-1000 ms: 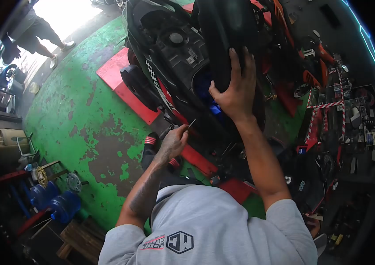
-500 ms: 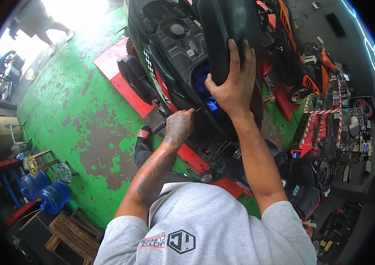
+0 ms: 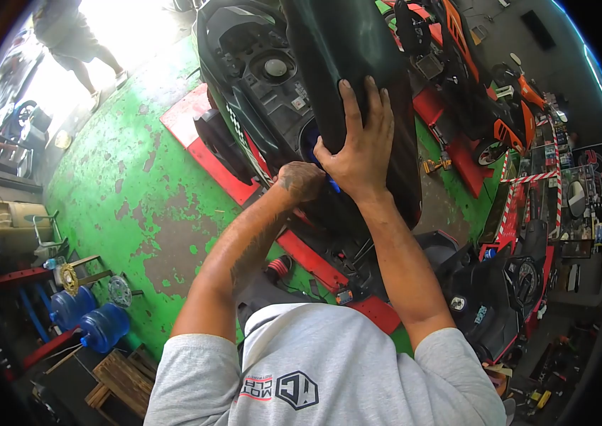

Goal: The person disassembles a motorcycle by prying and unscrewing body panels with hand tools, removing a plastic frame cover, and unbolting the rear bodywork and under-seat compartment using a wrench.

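Note:
My right hand point(image 3: 360, 153) lies with fingers spread against the raised black seat point(image 3: 343, 53) of a motorcycle. Left of it, my left hand point(image 3: 302, 180) is closed, knuckles up, at the rear edge of the motorcycle's body point(image 3: 262, 117). Its fingertips and anything they hold are hidden. Between the hands, part of a blue item point(image 3: 334, 185) shows in the compartment under the seat. A round cap point(image 3: 275, 68) sits farther forward in the exposed tray.
The motorcycle stands by a red platform point(image 3: 205, 153) on a green floor point(image 3: 113, 184). An orange-black motorcycle point(image 3: 503, 131) and a black scooter point(image 3: 485, 312) are at the right. Blue water bottles point(image 3: 104, 326) stand lower left. Another person point(image 3: 74, 39) is at the upper left.
My left hand has moved up and right, and the thin metal tool seen in it earlier is out of sight. The seat and my right hand have shifted left in view, covering more of the compartment.

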A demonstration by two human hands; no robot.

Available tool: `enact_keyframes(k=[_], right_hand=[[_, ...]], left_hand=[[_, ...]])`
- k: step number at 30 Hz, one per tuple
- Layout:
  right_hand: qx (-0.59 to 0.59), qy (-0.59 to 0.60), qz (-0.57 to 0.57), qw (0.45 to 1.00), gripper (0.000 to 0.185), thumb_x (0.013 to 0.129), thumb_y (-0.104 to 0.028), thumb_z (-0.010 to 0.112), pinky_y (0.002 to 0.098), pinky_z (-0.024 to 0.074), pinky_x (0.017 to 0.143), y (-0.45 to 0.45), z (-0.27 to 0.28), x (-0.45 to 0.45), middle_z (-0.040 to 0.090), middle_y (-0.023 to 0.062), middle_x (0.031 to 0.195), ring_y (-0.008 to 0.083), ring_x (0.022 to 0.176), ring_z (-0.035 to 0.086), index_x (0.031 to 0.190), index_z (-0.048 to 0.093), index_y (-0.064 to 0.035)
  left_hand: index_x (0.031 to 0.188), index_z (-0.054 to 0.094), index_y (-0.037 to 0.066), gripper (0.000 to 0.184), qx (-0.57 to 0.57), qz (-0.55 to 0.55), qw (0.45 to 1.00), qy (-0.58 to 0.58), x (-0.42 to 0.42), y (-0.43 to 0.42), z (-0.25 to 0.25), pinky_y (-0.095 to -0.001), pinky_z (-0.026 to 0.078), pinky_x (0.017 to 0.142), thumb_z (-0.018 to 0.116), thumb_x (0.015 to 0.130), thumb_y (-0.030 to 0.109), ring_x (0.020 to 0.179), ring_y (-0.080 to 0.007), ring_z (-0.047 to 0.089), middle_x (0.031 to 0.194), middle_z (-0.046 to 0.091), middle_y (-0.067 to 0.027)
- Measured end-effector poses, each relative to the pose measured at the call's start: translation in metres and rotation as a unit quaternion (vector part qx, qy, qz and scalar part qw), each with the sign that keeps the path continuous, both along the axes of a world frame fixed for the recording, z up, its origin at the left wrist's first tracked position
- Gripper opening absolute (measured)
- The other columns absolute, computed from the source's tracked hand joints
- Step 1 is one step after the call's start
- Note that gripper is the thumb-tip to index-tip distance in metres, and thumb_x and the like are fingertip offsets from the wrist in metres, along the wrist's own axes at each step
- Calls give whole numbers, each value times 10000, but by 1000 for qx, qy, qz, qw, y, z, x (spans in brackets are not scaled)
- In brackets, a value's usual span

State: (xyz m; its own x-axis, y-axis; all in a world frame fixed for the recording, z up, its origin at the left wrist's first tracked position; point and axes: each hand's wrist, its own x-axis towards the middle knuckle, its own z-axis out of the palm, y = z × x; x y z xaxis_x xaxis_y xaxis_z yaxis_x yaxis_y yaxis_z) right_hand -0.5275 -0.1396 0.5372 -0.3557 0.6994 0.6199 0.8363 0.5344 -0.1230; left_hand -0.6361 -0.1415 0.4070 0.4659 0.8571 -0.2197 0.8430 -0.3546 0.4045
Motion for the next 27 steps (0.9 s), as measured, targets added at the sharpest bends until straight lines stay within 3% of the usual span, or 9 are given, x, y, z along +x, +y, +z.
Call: enact_keyframes(k=[2, 11, 12, 14, 15, 17, 23, 27], right_hand=[[-2, -2, 4, 1000, 1025, 668, -232, 809, 611, 299, 1130, 1, 0, 0, 288, 198, 1569, 492, 1417, 295, 1557, 299, -244], [-11, -3, 5, 1000, 1015, 675, -233, 802, 616, 293, 1134, 3, -2, -2, 288, 193, 1572, 484, 1424, 288, 1556, 298, -249], [-8, -2, 8, 1000, 1015, 675, -233, 802, 616, 293, 1134, 3, -1, -3, 288, 193, 1572, 484, 1424, 288, 1556, 298, -249], [-12, -6, 3, 1000, 1014, 675, -233, 803, 617, 287, 1138, 4, -2, -3, 285, 191, 1574, 480, 1428, 284, 1555, 299, -250], [-14, -5, 2, 1000, 1014, 675, -233, 803, 617, 287, 1138, 4, -1, -2, 285, 191, 1574, 480, 1428, 284, 1555, 299, -250], [-12, -4, 2, 1000, 1012, 677, -232, 802, 617, 286, 1139, 3, -1, -2, 283, 189, 1575, 478, 1429, 285, 1555, 300, -251], [-18, -5, 2, 1000, 1018, 672, -227, 805, 619, 282, 1141, 2, 0, -3, 284, 188, 1576, 478, 1431, 283, 1555, 299, -251], [-13, -1, 3, 1000, 1023, 669, -225, 805, 621, 283, 1140, 2, 0, -2, 284, 187, 1576, 477, 1434, 281, 1556, 297, -252]], left_hand=[[928, 774, 106, 181, -62, -68, 995, 48, -6, 5, 30, -427, 609, 737, 622, 844, 155, 899, -294, 744, 963, 762, -108], [977, 756, 106, 196, 110, -137, 984, -44, -12, 16, -81, -436, 609, 751, 618, 864, 185, 915, -309, 739, 968, 758, -109], [977, 756, 106, 196, 113, -135, 984, -42, -11, 9, -62, -436, 609, 751, 618, 864, 185, 915, -309, 739, 968, 758, -109], [1090, 708, 108, 253, -55, -13, 997, 60, -2, -23, -8, -438, 607, 769, 637, 857, 174, 907, -322, 734, 995, 743, -98], [1090, 708, 108, 253, -56, -14, 996, 62, -3, -37, -16, -438, 607, 769, 637, 857, 174, 907, -322, 734, 995, 743, -98], [1177, 654, 121, 326, 67, 40, 994, -79, -8, -63, -29, -439, 604, 758, 646, 855, 172, 889, -321, 733, 1009, 725, -82], [1222, 631, 129, 367, 60, 138, 986, -72, 16, -92, -30, -385, 586, 705, 614, 855, 127, 901, -282, 712, 989, 686, -91], [1300, 610, 136, 448, 132, 176, 972, -86, 27, -104, -40, -379, 573, 719, 611, 852, 128, 859, -268, 688, 958, 663, -88]])
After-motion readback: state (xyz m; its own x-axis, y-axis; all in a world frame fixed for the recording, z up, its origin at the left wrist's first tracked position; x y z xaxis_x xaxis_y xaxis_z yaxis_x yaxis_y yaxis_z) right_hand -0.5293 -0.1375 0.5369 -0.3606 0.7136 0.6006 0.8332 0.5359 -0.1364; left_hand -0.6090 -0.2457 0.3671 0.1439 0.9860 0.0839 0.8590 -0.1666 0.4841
